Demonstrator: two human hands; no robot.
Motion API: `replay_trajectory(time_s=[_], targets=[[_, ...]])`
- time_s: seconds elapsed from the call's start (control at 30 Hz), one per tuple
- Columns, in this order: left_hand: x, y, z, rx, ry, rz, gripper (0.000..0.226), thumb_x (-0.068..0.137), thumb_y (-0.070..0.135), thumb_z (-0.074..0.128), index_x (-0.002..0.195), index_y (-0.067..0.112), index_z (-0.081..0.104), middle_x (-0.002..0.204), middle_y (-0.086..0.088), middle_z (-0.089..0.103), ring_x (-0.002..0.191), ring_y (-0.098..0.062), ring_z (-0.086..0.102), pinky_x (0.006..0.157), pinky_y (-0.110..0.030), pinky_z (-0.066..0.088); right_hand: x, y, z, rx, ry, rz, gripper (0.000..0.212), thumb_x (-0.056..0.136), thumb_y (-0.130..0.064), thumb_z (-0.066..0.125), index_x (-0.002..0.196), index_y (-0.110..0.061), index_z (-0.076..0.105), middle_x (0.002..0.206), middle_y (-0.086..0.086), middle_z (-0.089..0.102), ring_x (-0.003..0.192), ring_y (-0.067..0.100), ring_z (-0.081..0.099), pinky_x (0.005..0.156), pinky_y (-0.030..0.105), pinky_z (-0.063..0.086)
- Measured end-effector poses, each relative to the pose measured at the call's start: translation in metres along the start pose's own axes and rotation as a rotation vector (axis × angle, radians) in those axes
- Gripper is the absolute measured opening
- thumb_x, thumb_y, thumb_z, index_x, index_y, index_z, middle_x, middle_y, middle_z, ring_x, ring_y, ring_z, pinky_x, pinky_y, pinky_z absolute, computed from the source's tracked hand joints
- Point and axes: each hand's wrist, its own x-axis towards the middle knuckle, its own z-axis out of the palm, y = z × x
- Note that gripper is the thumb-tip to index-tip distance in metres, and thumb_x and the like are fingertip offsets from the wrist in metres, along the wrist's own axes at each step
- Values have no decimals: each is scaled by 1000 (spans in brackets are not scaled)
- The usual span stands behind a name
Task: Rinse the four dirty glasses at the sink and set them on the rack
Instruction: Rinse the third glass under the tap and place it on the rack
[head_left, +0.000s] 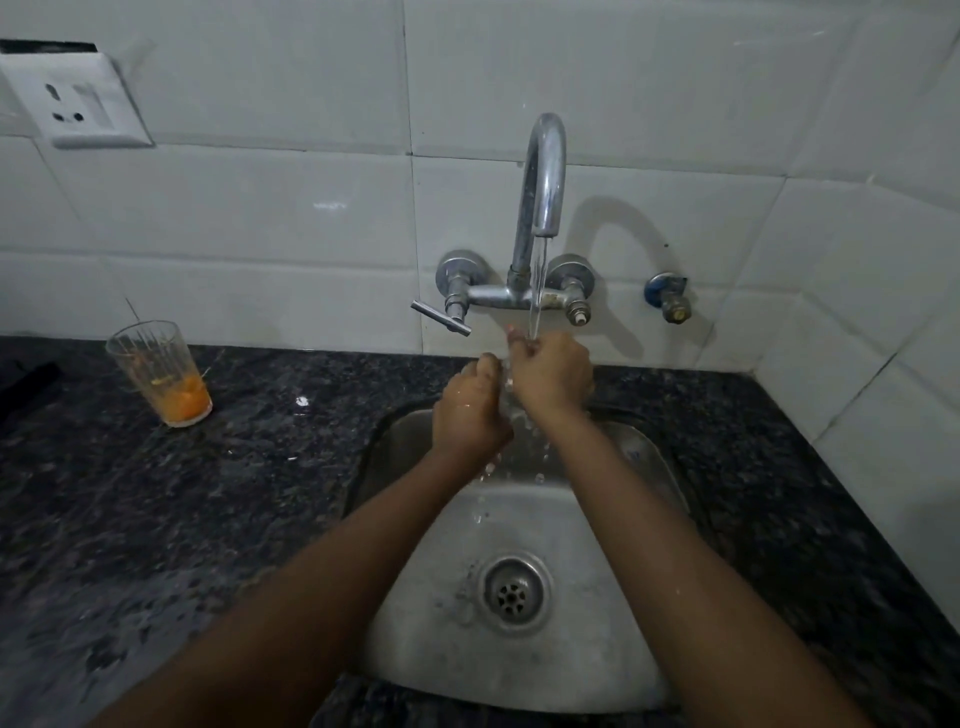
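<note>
Both my hands are over the steel sink (634, 457), under the running tap (543, 171). My left hand (470, 410) and my right hand (550, 374) close together around a clear glass (506, 395), of which only a sliver shows between them. Water falls on my right hand and drips off into the basin. A second glass (161, 371) with orange dregs at its bottom stands upright on the dark counter (260, 493), far to the left. No rack is in view.
The drain (514, 592) lies in the near part of the basin. A tap lever (441, 318) sticks out left of the spout, a small blue valve (667, 299) to its right. A wall socket (78, 101) sits at the upper left on white tiles.
</note>
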Motion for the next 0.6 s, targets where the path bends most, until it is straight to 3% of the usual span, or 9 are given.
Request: replay_trajectory(time_s=[0.07, 0.13, 0.17, 0.23, 0.33, 0.4, 0.47, 0.53, 0.6], targets=[[2, -7, -11, -336, -81, -127, 26, 68, 4, 71, 90, 3, 57, 75, -6, 64, 67, -23, 62, 63, -37, 55, -8, 6, 1, 89, -33, -316, 32, 93, -43, 49, 76, -17, 58, 67, 0, 53, 59, 16, 48, 54, 25, 28], [3, -15, -26, -799, -396, -266, 21, 67, -10, 64, 85, 0, 60, 67, -6, 64, 56, -19, 62, 55, -32, 56, -6, 21, -1, 152, -119, -566, 27, 92, -39, 53, 72, -20, 55, 59, -2, 52, 50, 13, 45, 49, 25, 31], [-1, -16, -32, -956, -536, -292, 22, 64, -11, 63, 83, 0, 61, 67, -9, 63, 54, -18, 61, 52, -29, 55, -1, 26, -3, 173, -134, -595, 29, 91, -38, 54, 70, -17, 56, 58, 1, 53, 50, 15, 46, 49, 26, 32], [-10, -9, -29, -927, -603, -298, 33, 57, -3, 68, 89, 2, 60, 74, -11, 63, 57, -17, 62, 52, -26, 54, 3, 27, -5, 125, -71, -498, 37, 93, -38, 51, 65, -15, 54, 58, 5, 51, 54, 22, 47, 49, 28, 27], [-14, 6, -1, -359, -245, -184, 61, 60, 14, 81, 112, 8, 50, 102, -10, 64, 88, -23, 64, 74, -39, 57, 1, 10, -1, -166, -10, -180, 44, 98, -38, 38, 85, -6, 65, 76, 13, 61, 72, 28, 57, 58, 27, 30], [-14, 6, 7, -243, -36, -124, 56, 64, 20, 79, 111, 9, 50, 104, -10, 65, 92, -24, 63, 75, -40, 56, -2, 4, 3, -147, 18, -136, 45, 99, -39, 36, 92, -6, 66, 88, 16, 67, 82, 32, 62, 62, 27, 32], [-10, -4, -1, -416, -82, -190, 50, 65, 14, 78, 108, 6, 54, 98, -10, 68, 82, -23, 66, 70, -38, 58, -6, 11, 5, 32, 4, -320, 44, 97, -42, 38, 78, -10, 61, 75, 13, 62, 73, 29, 59, 56, 27, 29], [-10, -10, -17, -791, -296, -299, 40, 65, -7, 71, 102, 0, 56, 86, -14, 68, 68, -25, 64, 62, -37, 57, -6, 26, 1, 266, -45, -524, 42, 95, -41, 40, 67, -13, 53, 59, 1, 49, 55, 12, 47, 51, 25, 27], [-14, -13, -26, -1019, -472, -325, 36, 60, -18, 65, 90, 1, 58, 69, -10, 66, 53, -20, 62, 51, -29, 54, -5, 39, 4, 496, -28, -539, 39, 94, -35, 41, 65, -13, 53, 55, -7, 44, 52, 5, 44, 51, 19, 31]])
